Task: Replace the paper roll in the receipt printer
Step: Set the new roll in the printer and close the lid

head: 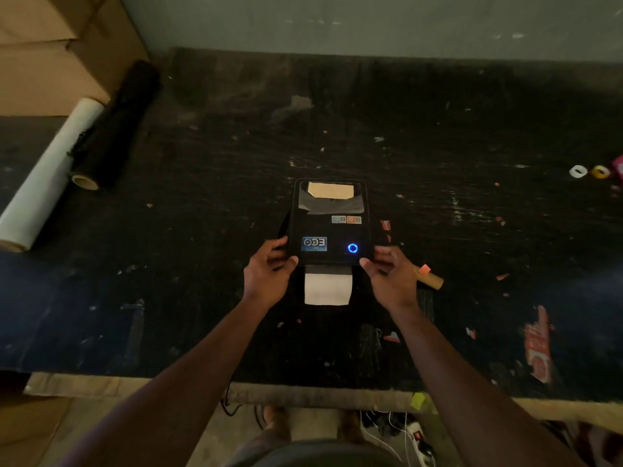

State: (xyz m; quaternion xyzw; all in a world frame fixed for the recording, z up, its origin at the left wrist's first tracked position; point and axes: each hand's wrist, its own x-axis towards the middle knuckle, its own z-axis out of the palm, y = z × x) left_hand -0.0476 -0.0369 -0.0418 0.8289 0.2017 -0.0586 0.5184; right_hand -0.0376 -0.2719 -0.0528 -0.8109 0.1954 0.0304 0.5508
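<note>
Black rectangular plastic receipt printer [330, 227] sits mid-table, lid down, blue ring light [352, 248] lit at its near right corner, small blue label [314, 244] at near left, tan patch visible through the window at the far end. Strip of white paper [328, 287] hangs out of the printer's near edge, flat on the dark scuffed table [438, 129].

Left hand [268, 276] on the printer's near left corner, thumb on top, fingers [273, 246] wrapped round the side: holding the printer. Right hand [391, 278] mirrors it on the near right corner, thumb on the top edge, fingers curled along the side.

Just right of the printer, partly behind the right hand: bare brown cardboard core [429, 279] with a pink scrap on it, lying on its side.

Far left of the printer: long white film roll [50, 176] and a black film roll [114, 126] side by side, touching; tan cardboard boxes [50, 52] beyond them.

Far right of the printer: small white tape ring [577, 171] next to a yellow tape ring [600, 171].

Red and white paper scraps scattered over the table. Near side of the printer, below the table edge: cables and a white power strip [419, 439] on the floor.
</note>
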